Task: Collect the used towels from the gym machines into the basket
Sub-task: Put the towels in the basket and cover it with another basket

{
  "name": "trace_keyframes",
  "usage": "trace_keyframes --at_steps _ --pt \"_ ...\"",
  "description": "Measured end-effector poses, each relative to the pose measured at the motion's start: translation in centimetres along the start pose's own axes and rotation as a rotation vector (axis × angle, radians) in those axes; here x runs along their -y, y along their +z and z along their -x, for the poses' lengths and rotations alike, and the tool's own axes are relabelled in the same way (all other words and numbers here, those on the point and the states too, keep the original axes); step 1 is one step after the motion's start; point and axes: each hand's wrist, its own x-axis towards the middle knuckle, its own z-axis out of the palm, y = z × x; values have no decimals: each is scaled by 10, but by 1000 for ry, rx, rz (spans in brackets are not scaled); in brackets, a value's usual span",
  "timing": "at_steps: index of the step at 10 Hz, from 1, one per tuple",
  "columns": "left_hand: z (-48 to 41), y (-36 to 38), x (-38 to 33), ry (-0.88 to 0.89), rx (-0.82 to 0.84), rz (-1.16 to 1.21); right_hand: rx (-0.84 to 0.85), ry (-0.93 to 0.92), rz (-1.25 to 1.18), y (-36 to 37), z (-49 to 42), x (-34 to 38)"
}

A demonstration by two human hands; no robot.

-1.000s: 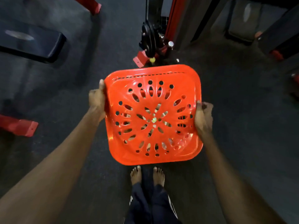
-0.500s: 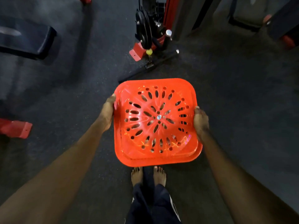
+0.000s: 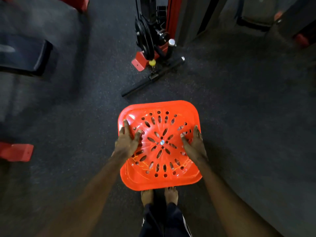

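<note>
An orange plastic basket (image 3: pixel 159 182) with a perforated bottom sits low on the dark floor just in front of my bare feet. Nothing lies inside it. My left hand (image 3: pixel 127 142) hovers over its left side with the fingers spread and holds nothing. Over the right side, my right hand (image 3: pixel 195 144) is likewise spread and empty. No towel shows anywhere in view.
A red and black cable machine (image 3: pixel 153 40) stands straight ahead, with a black bar (image 3: pixel 152 77) lying on the floor before it. A black bench pad (image 3: pixel 24 55) is at the left, above a red frame foot (image 3: pixel 16 152). More equipment stands at the far right.
The basket has gone down from waist height towards the floor. Both hands have let go of its side rims and now hang spread above it.
</note>
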Motion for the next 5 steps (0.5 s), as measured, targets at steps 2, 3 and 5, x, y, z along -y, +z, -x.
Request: trace_keyframes --at_steps 2,3,5 --pt "-11 14 12 22 29 97 0 14 87 16 -7 -7" --pt "-10 10 12 -25 74 0 24 53 154 13 -5 -4" --pt "-4 -22 -22 117 -204 49 -223 -54 48 -8 -2 51"
